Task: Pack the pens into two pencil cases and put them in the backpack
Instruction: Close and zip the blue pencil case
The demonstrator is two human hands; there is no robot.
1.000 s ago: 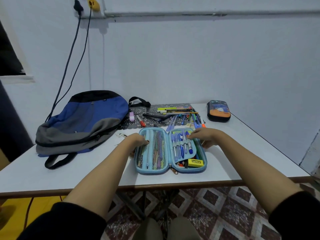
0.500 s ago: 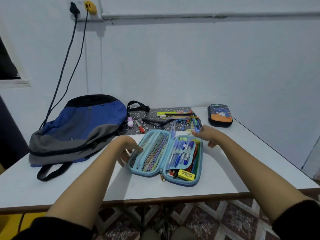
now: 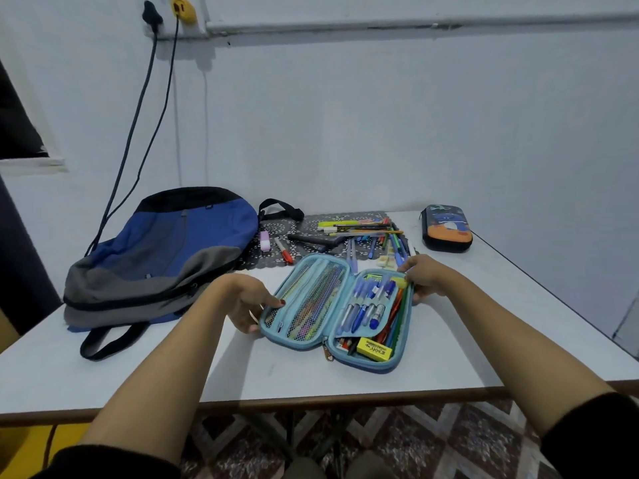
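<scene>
Light-blue pencil case (image 3: pixel 366 367) laid open on table (image 3: pixel 311 380), packed with pens. Left edge gripped by left hand (image 3: pixel 249 299), far right corner gripped by right hand (image 3: pixel 426 280). Behind it, loose pens (image 3: pixel 366 233) scattered on mat (image 3: pixel 309 221); backpack (image 3: pixel 166 257) laid at left.

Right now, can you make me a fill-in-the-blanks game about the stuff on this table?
1. The light blue pencil case lies ____ on the table.
2. The yellow eraser sits in its ____ half.
3. The backpack is black, grey and ____.
4. With the dark pencil case, that makes ____ pencil cases.
Missing words: open, right, blue, two.
</scene>
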